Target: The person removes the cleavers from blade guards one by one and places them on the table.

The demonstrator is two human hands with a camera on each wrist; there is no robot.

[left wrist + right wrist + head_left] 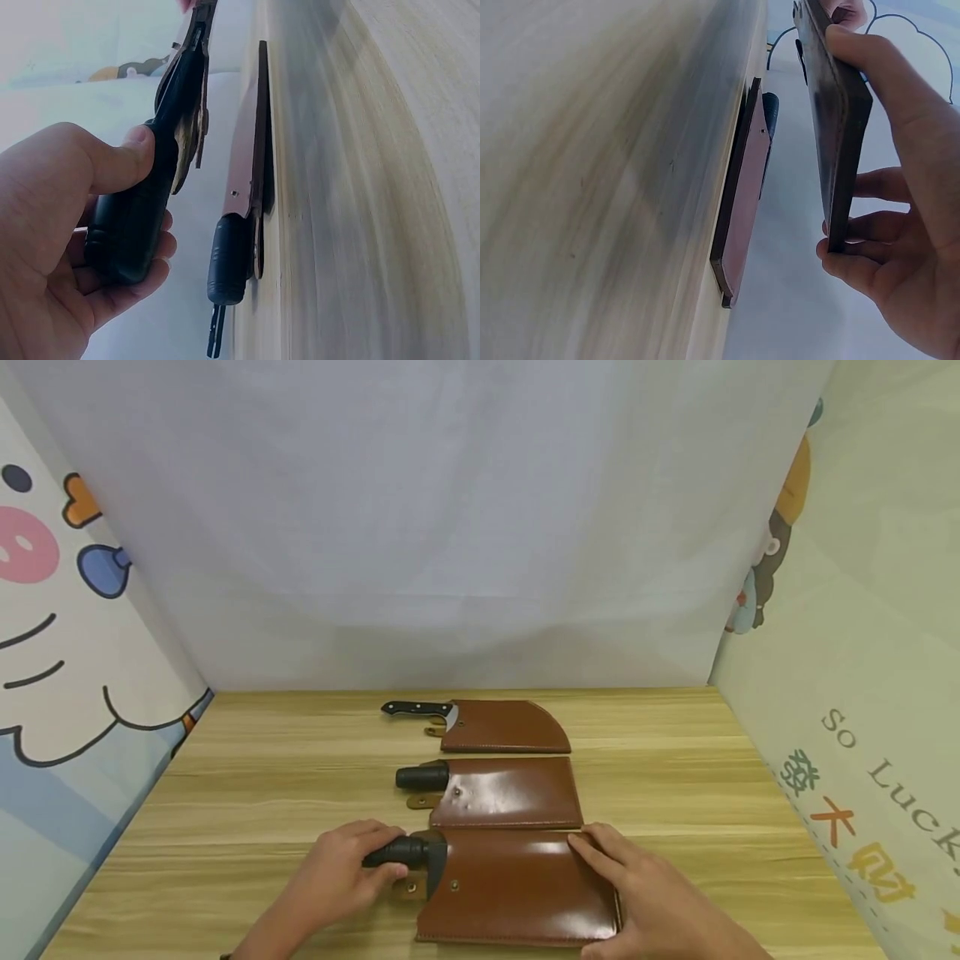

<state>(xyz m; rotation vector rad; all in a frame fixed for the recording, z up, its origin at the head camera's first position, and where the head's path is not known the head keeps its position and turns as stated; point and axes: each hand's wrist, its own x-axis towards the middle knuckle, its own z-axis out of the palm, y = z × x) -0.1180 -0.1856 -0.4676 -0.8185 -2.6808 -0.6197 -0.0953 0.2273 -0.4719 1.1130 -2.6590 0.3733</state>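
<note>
The nearest of three sheathed cleavers lies across both hands, its brown leather sheath covering the blade. My left hand grips its black handle, thumb on one side and fingers curled round the other. At the sheath's right end, my right hand pinches the edge between thumb and fingers. Both wrist views show this cleaver lifted off the table. A strap with a snap hangs open beside the handle. Just beyond lies a second cleaver in a similar sheath, flat on the table.
Farthest back, a third knife with a riveted black handle rests in a curved brown sheath. The wood-grain table meets a white cloth backdrop. Printed panels stand at the left and right.
</note>
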